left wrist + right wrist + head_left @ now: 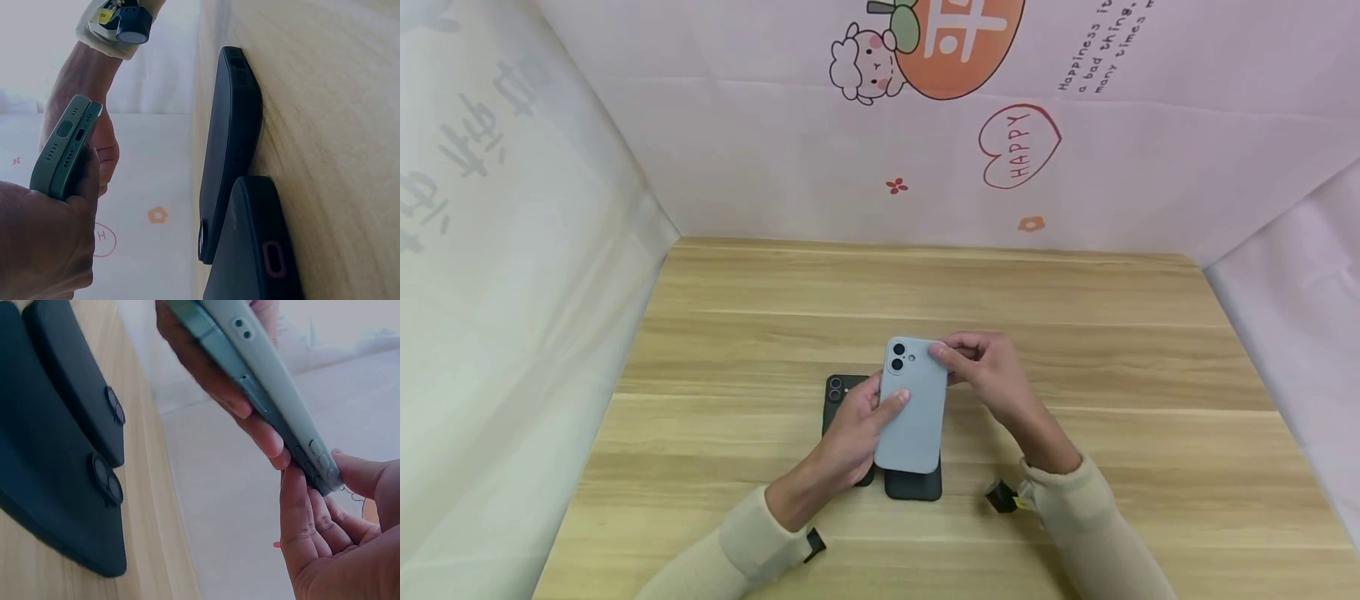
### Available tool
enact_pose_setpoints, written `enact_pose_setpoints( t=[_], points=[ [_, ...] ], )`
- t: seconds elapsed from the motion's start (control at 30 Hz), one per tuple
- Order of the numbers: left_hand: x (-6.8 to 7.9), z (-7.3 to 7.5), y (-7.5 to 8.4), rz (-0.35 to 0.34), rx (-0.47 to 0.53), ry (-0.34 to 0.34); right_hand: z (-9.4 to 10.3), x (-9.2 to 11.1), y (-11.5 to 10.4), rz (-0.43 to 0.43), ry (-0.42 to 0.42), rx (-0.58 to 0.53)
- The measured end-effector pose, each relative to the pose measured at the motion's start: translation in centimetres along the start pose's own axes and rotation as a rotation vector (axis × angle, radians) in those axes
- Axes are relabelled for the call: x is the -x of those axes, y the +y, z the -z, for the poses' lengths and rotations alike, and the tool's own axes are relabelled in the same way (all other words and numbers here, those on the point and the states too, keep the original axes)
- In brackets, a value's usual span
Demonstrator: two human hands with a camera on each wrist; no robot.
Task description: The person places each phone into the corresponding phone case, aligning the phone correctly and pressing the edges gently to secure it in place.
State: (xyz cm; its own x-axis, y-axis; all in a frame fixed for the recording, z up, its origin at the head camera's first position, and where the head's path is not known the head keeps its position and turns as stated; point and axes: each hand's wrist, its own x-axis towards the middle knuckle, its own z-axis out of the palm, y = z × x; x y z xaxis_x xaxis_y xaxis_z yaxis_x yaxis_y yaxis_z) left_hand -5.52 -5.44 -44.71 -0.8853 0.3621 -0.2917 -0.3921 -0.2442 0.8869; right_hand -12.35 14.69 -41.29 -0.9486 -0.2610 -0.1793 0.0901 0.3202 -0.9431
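Note:
A pale blue-grey phone case (913, 429), its camera cutouts facing up, is held above the table. In the right wrist view a teal phone (265, 403) lies against the case's open side, with a seam between the two edges. My left hand (853, 425) grips both by the long left side, thumb on the case's back. My right hand (992, 375) pinches the top right corner, thumb on the back and fingers beneath. Below are two dark phone-shaped pieces, one at left (832, 417) and one at right (913, 487); whether they are phones or cases I cannot tell.
The wooden table (737, 333) meets a printed white cloth (775, 167) at its back edge. Pale cloth also hangs at both sides. Black wrist cameras stick out near the left cuff (814, 545) and the right cuff (1000, 497).

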Motion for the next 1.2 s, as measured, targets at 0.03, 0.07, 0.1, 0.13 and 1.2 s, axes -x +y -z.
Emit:
enact_pose_setpoints(
  t=[0.03, 0.07, 0.1, 0.13, 1.2],
  points=[
    [0.0, 0.0, 0.0, 0.001, -0.004, 0.001, 0.0, 0.0, 0.0, -0.005, -0.003, -0.006],
    [0.1, 0.1, 0.0, 0.001, -0.007, 0.001, -0.1, 0.0, 0.0, -0.011, -0.007, -0.016],
    [0.1, 0.1, 0.0, 0.002, -0.011, 0.003, -0.1, -0.1, 0.1, -0.017, -0.011, -0.027],
    [0.1, 0.2, -0.1, 0.008, -0.010, 0.003, -0.1, -0.1, 0.1, -0.023, -0.016, -0.038],
    [0.0, 1.6, 1.6, 0.051, -0.082, -0.067, 0.3, 1.1, -1.0, 0.037, 0.016, 0.007]
  ],
)
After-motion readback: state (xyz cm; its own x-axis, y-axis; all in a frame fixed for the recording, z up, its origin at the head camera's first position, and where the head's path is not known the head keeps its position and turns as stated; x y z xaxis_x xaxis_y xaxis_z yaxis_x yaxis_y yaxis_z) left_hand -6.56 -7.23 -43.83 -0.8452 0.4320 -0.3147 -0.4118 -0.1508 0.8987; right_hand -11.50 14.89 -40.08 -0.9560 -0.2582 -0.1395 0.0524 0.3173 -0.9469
